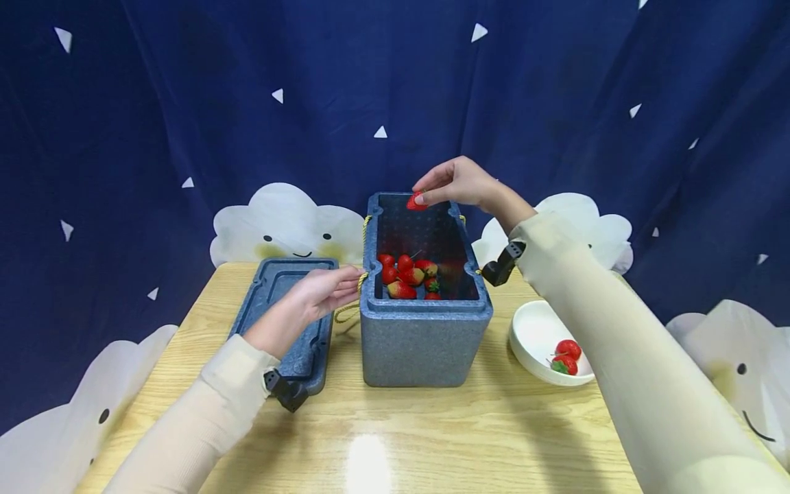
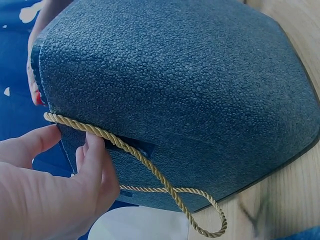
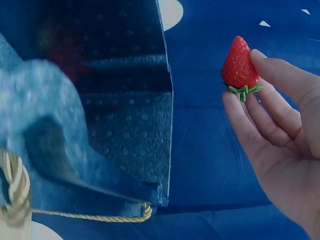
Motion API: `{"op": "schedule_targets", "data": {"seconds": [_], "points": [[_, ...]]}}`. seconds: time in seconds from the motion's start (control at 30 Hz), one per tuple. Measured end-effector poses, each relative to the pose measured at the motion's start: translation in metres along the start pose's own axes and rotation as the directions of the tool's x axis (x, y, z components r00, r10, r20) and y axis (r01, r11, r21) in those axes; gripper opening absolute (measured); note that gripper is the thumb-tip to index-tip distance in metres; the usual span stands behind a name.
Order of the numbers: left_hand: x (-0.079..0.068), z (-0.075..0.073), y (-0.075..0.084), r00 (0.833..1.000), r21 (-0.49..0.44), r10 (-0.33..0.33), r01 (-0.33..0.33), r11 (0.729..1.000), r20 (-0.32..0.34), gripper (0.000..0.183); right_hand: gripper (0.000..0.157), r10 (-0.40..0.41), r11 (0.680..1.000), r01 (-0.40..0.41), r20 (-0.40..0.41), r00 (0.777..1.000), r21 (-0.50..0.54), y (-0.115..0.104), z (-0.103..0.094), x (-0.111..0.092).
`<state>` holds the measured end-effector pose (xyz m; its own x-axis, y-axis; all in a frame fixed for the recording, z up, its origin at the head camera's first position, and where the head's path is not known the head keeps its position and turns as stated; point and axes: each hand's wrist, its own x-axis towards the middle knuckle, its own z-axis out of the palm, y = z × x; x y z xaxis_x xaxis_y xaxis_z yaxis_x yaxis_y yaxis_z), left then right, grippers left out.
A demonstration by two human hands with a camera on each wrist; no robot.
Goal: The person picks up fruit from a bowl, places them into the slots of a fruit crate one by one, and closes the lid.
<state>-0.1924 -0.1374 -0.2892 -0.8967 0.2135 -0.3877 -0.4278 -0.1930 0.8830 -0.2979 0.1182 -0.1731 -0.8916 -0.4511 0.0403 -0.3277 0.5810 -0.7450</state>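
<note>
A red strawberry with green leaves (image 3: pixel 241 64) is pinched between the thumb and fingers of my right hand (image 1: pixel 459 182), above the far part of the blue-grey foam box (image 1: pixel 426 343). Several strawberries (image 1: pixel 406 276) lie inside the box towards its near end. My left hand (image 1: pixel 330 288) rests against the box's left outer wall, near the rim. In the left wrist view, its fingertips touch the box and the gold rope (image 2: pixel 150 167) running along that side. Part of the box floor is hidden by its near wall.
A white bowl (image 1: pixel 527 336) with strawberries (image 1: pixel 566 357) stands right of the box, partly behind my right sleeve. To the left, the box's lid (image 1: pixel 308 357) lies flat on the wooden table (image 1: pixel 469 439). A blue curtain (image 1: pixel 333 68) with white clouds hangs behind.
</note>
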Motion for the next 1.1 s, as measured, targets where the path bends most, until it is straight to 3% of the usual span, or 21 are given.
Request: {"op": "schedule_targets", "data": {"seconds": [0.1,0.33,0.57,0.73,0.97,1.1], "points": [[0.000,0.000,-0.001,1.000,-0.005,0.003,-0.003,1.000,-0.005,0.038,0.029,-0.005,1.000,0.005,0.000,1.000,0.015,0.000,0.005,0.003],[-0.001,0.001,-0.004,1.000,0.000,-0.007,0.007,1.000,-0.008,0.023,0.028,0.006,1.000,-0.006,0.025,1.000,0.008,0.002,0.012,0.004],[0.000,0.003,-0.006,1.000,0.012,-0.015,0.015,1.000,-0.009,0.041,0.022,0.022,0.992,-0.022,-0.001,1.000,-0.126,0.006,0.016,0.008],[0.001,0.006,-0.007,1.000,-0.003,0.006,-0.006,1.000,0.001,0.029,0.016,0.050,0.961,-0.047,0.005,0.999,-0.272,0.007,0.020,0.011],[0.001,0.006,-0.010,1.000,-0.013,0.009,-0.009,1.000,0.012,0.032,0.021,0.122,0.952,-0.093,0.084,0.989,-0.291,0.006,0.017,0.005],[0.000,0.005,-0.009,1.000,-0.005,0.012,-0.012,1.000,0.007,0.030,0.025,0.118,0.949,-0.085,0.091,0.989,-0.303,0.009,0.005,-0.006]]}}
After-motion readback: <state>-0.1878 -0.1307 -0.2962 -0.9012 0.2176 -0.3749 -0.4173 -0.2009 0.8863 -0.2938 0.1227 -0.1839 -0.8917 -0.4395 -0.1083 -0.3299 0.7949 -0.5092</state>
